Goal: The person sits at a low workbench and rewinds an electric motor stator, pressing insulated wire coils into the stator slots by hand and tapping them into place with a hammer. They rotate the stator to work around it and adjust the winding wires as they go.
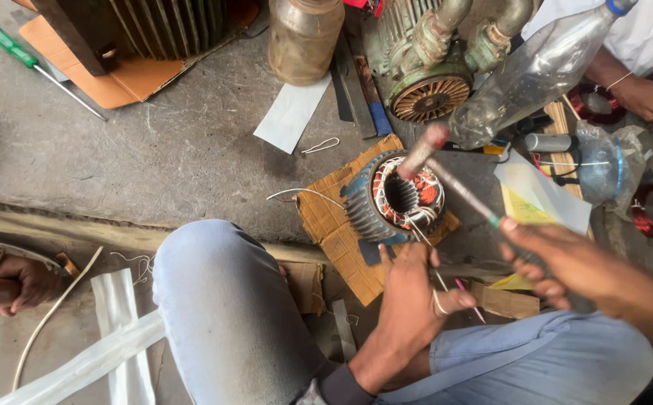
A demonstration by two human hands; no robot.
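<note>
Above the motor stator (398, 199), the right hand (566, 264) grips a hammer (458, 187) while the left hand (410, 294) pinches a thin tool (433, 264).

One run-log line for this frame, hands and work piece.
right hand: grips hammer, head over motor stator | left hand: holds thin rod at stator | stator rests on cardboard

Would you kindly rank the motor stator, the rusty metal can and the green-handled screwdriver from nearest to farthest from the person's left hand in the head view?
From the left hand:
1. Motor stator, just above it on cardboard.
2. Rusty metal can, top centre.
3. Green-handled screwdriver, far top left.
</note>
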